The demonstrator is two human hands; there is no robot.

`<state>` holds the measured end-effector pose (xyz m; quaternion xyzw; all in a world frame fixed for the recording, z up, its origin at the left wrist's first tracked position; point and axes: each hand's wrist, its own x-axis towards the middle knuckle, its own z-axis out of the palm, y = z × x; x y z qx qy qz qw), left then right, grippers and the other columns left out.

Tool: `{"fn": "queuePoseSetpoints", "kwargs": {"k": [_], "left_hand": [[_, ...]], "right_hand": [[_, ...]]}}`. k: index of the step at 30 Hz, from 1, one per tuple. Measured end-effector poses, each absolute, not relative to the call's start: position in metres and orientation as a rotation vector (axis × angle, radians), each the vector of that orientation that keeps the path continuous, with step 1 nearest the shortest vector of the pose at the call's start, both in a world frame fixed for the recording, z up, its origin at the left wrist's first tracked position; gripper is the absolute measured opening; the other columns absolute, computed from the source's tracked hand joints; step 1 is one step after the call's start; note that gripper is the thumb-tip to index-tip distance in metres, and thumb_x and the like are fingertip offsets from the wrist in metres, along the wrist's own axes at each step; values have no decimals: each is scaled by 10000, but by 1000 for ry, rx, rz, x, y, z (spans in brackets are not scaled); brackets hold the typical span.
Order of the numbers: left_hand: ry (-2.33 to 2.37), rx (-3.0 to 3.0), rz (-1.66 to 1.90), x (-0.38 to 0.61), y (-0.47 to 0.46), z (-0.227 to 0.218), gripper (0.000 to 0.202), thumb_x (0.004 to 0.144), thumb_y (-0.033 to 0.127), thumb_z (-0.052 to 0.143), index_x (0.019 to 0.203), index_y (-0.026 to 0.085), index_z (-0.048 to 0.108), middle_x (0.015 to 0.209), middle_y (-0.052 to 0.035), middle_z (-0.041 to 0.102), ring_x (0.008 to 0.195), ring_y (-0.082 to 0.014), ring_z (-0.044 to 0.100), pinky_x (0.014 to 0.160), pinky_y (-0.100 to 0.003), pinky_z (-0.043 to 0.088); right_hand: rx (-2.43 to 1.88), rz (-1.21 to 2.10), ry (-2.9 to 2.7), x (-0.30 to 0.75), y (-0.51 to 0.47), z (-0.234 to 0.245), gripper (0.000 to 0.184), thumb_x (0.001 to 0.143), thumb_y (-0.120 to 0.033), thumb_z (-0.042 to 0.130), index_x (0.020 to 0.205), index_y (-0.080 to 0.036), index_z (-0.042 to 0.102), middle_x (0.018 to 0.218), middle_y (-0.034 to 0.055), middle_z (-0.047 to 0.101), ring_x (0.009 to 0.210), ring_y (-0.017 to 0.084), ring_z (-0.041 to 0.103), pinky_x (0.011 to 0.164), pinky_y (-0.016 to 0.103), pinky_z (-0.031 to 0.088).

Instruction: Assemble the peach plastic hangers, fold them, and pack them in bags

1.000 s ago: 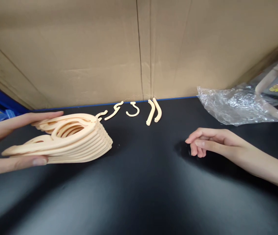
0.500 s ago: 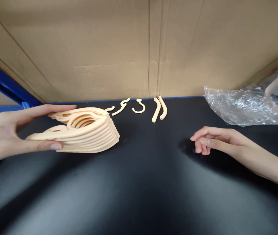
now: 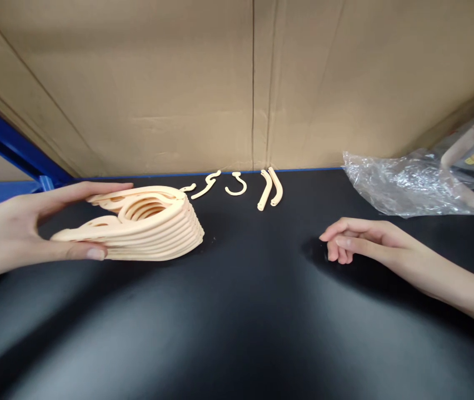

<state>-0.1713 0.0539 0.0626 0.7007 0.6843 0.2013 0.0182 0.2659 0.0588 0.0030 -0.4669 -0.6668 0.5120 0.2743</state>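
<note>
a stack of cream, curved plastic pieces [image 3: 164, 236] is gripped by the left hand [image 3: 20, 233]; the right hand [image 3: 359, 240] is held loosely half-curled over the smooth black tabletop [image 3: 237, 311].

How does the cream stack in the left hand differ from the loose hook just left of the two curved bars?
The cream stack shows many matching layers; the loose hook is one thin piece. The stack is far bulkier than the hook. The stack is gripped by the left hand, while the hook lies untouched on the black table. Both share a cream colour and curved outlines.
</note>
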Motion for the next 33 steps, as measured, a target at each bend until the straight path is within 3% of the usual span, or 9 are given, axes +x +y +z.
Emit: {"fn": "queuePoseSetpoints", "kwargs": {"k": [3,13,16,19,22,25,29,33], "left_hand": [[1958,2208,503,-182,56,68,1009,449,951,573,1263,354,573,1161,56,686,1094,-327,631,1024,-539,411],[1902,2135,563,-179,52,70,1073,450,910,636,1335,313,521,1274,9,644,1198,-335,560,1100,-516,358],[1792,2038,752,-182,58,68,1039,472,877,675,1336,322,513,1346,16,616,1257,-331,531,1119,-519,332],[1670,1882,1006,-188,70,67,1091,481,935,592,1315,232,541,1361,-43,614,1296,-362,495,1127,-484,343],[1696,1793,1241,-189,78,69,1054,671,923,427,1334,110,525,1360,-113,606,1269,-345,518,1106,-459,379],[1752,1662,1392,-187,78,71,872,853,778,383,1333,62,517,1332,-131,622,1168,-279,590,1075,-437,414],[1714,1650,1449,-188,74,72,783,882,745,385,1284,96,558,1264,-100,669,1118,-236,613,1050,-401,440],[1686,1713,1485,-190,73,72,705,926,690,369,1248,102,588,1174,-73,715,1071,-210,638,1030,-390,457]], "right_hand": [[-1234,1379,-1785,265,59,1,237,888,-461,637,954,-245,707,784,5,692,693,118,604,684,243,519],[-1187,1267,-1964,250,60,14,223,934,-436,572,1020,-255,669,877,5,694,756,138,634,715,275,520],[-1082,946,-2284,222,70,28,202,955,-380,537,1067,-261,655,1034,19,690,891,176,641,774,318,524],[-830,419,-2589,182,94,33,268,973,-244,470,1200,-188,599,1182,83,640,1093,235,590,952,408,481],[-702,-29,-2768,136,128,27,378,980,-220,447,1343,-151,529,1319,152,562,1137,312,561,974,509,450],[-672,-50,-2787,93,158,20,405,1012,-250,393,1383,-130,501,1413,169,501,1225,313,512,1020,480,419],[-637,-32,-2835,51,180,14,452,1024,-326,376,1434,-152,457,1529,159,392,1373,304,390,1108,446,335],[-653,-2,-2902,40,188,8,456,1005,-371,419,1382,-137,528,1551,179,356,1434,353,292,1170,502,202]]}}
